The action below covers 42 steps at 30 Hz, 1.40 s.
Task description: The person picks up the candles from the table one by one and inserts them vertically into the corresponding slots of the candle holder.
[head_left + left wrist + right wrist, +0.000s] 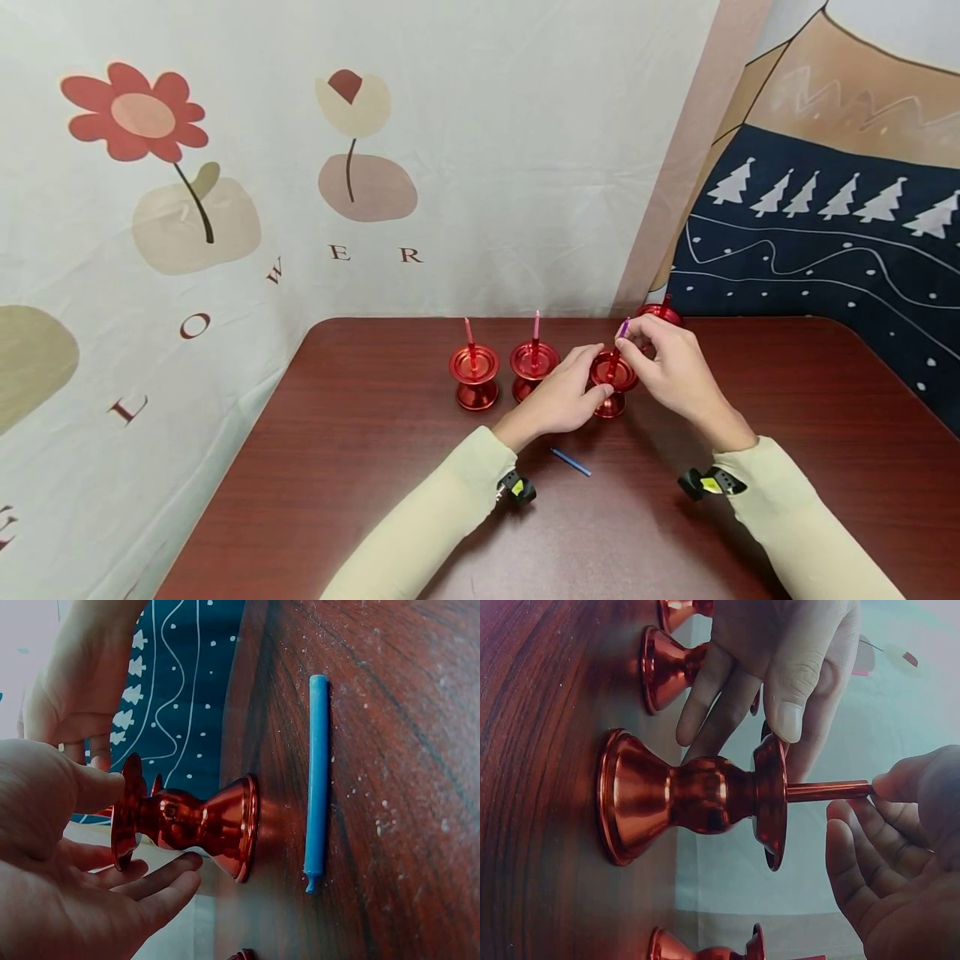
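Observation:
A red metal candle holder [611, 407] stands upright on the table, a narrow tube [829, 791] rising from its dish. My left hand [564, 398] holds the dish by its rim, thumb on the near side and fingers behind. At the tube's top, my right hand [675, 371] pinches a purple candle [625, 327] between thumb and fingertips. The candle's lower end is hidden in the tube. A blue candle [318, 776] lies on the table, nearer to me than the holder.
To the left stand two matching holders, one with a reddish-pink candle [469, 332], the other with a pink candle [536, 325]. Another red holder [662, 312] is behind my right hand. A printed cloth [510, 208] hangs behind the table [337, 467].

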Each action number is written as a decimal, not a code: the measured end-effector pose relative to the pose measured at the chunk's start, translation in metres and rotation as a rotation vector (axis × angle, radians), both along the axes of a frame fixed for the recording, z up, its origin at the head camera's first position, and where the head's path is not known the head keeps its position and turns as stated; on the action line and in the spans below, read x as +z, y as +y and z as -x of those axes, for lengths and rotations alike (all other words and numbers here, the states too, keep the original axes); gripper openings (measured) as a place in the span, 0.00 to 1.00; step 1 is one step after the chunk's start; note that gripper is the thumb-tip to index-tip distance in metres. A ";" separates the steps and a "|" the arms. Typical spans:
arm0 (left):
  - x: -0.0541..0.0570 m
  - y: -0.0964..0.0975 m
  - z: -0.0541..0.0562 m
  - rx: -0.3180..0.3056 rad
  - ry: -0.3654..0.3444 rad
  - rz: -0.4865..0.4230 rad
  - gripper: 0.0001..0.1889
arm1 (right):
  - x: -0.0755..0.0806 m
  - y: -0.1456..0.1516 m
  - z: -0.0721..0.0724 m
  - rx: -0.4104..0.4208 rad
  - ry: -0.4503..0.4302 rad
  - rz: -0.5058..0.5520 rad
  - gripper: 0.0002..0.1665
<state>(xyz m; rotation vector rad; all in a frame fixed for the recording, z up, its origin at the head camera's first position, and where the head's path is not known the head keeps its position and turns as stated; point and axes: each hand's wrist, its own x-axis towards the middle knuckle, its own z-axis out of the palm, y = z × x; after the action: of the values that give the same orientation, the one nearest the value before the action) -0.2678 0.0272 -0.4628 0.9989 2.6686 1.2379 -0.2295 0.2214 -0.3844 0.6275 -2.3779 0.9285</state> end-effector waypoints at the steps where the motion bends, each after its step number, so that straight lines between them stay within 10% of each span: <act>1: 0.000 0.000 0.000 -0.001 0.000 -0.002 0.37 | 0.000 0.000 0.000 0.001 0.001 -0.004 0.03; 15: -0.011 0.000 0.006 0.002 0.021 0.015 0.38 | 0.006 0.000 0.000 -0.001 0.010 -0.062 0.03; 42: 0.000 0.001 -0.001 0.013 0.009 -0.009 0.36 | 0.007 0.003 0.001 0.001 -0.006 -0.061 0.05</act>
<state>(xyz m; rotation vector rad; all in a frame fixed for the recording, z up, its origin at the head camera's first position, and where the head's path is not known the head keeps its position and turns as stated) -0.2669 0.0278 -0.4630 0.9921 2.6829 1.2513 -0.2309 0.2248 -0.3769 0.6498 -2.4196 0.8623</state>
